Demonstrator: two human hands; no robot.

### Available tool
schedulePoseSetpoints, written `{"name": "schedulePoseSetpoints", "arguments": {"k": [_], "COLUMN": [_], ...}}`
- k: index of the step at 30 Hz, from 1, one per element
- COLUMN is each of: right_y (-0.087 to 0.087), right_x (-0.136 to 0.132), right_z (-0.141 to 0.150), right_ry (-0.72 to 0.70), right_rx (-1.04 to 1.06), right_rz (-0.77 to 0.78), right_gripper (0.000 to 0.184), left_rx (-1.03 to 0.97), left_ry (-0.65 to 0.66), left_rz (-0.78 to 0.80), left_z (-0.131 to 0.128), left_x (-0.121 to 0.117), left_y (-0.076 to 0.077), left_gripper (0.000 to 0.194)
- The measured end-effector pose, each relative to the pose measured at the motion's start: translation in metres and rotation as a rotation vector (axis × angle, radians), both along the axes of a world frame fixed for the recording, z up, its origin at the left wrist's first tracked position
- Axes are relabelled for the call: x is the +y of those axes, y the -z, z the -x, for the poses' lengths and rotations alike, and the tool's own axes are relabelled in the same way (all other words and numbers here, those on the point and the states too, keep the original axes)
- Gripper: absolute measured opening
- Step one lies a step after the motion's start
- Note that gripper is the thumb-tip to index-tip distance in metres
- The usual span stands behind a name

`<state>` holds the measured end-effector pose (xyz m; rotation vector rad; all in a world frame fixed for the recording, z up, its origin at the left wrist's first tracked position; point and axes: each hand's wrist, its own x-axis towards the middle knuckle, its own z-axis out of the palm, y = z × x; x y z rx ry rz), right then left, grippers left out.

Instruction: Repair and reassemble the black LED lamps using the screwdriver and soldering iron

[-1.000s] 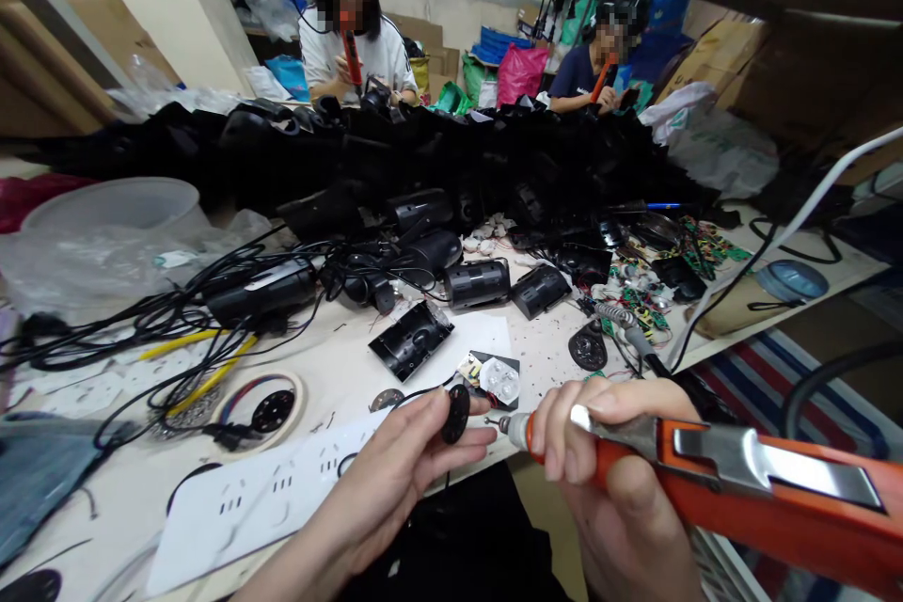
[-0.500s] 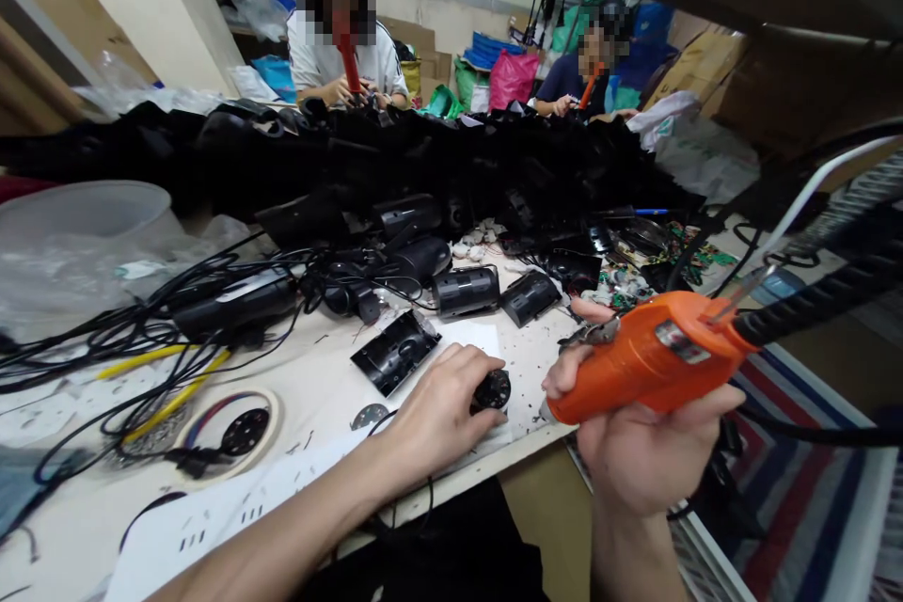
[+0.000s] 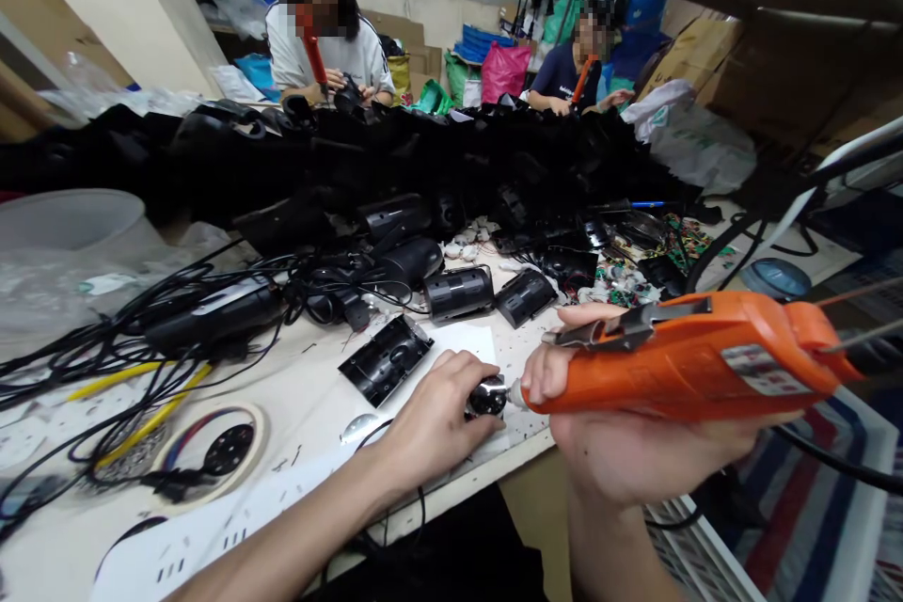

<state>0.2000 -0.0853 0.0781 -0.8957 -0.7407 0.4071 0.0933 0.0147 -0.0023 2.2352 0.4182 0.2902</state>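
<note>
Just right of the open black housing [image 3: 385, 359] on the table [image 3: 310, 395], the left hand [image 3: 430, 419] pins a small round black part [image 3: 485, 398] in closed fingers, and right of it the right hand [image 3: 621, 437] grips an orange electric screwdriver [image 3: 691, 356], its tip touching that part.

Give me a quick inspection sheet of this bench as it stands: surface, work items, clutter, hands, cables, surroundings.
Surface: pale workbench, scattered with small debris.
Job's things: small round black part held on the bench edge; orange electric screwdriver with its tip at the part.
Clutter: open black housing, black cylindrical housings, green circuit boards, tape roll, a long heap of black parts behind.
Hands: left hand with fingers on the part; right hand gripping the screwdriver.
Cables: tangled black cables and yellow wires at left; the screwdriver's cord at right.
Surroundings: two other people across the heap with red-orange tools; bags and cardboard boxes.
</note>
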Motion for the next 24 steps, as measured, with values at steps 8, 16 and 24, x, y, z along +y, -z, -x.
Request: {"name": "schedulePoseSetpoints", "arguments": {"k": [8, 16, 24], "right_y": [0.006, 0.013, 0.010], "right_x": [0.009, 0.017, 0.022], "right_z": [-0.002, -0.001, 0.004], "right_ry": [-0.091, -0.055, -0.052], "right_rx": [0.078, 0.127, 0.092], "right_rz": [0.022, -0.005, -0.007], "right_gripper": [0.073, 0.070, 0.071], "left_rx": [0.000, 0.031, 0.062], "left_ry": [0.000, -0.018, 0.016], "left_rz": [-0.016, -0.005, -0.004], "left_z": [0.000, -0.001, 0.000], "left_x": [-0.001, -0.002, 0.000], "left_y": [-0.001, -0.001, -0.003], "left_gripper": [0.028, 0.028, 0.030]}}
